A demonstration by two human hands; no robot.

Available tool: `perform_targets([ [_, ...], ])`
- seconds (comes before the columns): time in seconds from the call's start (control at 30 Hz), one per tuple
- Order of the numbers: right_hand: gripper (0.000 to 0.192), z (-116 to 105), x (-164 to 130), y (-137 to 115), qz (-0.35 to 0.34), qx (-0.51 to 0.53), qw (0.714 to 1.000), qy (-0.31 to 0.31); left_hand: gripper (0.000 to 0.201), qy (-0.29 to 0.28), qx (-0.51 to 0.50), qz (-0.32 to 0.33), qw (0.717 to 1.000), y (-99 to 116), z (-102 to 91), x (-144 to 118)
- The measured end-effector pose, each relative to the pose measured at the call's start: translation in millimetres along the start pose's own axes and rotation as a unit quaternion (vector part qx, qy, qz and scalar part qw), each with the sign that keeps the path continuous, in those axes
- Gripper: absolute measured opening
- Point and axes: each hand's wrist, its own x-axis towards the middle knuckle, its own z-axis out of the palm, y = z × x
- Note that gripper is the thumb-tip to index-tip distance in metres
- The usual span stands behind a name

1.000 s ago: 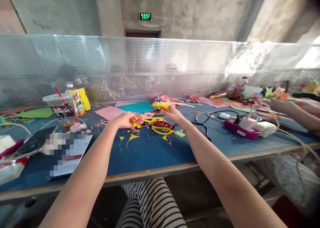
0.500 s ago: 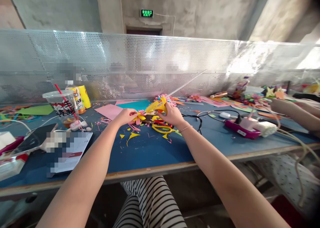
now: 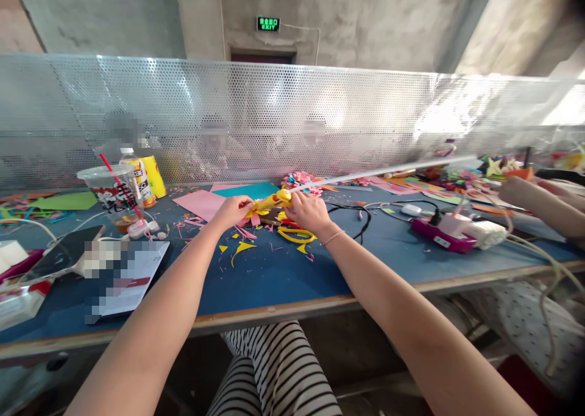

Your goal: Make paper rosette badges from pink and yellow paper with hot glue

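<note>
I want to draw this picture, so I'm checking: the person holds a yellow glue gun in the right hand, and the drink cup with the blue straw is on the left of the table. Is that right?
Almost. The straw in the drink cup is red, not blue, as the head view shows. The rest holds: the right hand grips the yellow glue gun, and the cup stands on the left of the table.

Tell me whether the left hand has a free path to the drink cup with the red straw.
Probably yes. The left hand holds a paper flower, and only blue table with paper scraps lies between it and the cup; it would need to let go first.
</note>
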Motion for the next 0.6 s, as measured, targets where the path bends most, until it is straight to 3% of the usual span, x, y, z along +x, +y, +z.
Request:
perform_targets([
  [0.6, 0.028, -24, 6, -11, -0.049, -0.018, 0.995, -0.081, 0.033, 0.034, -0.029, -0.007, 0.999, -3, 3.8, 2],
])
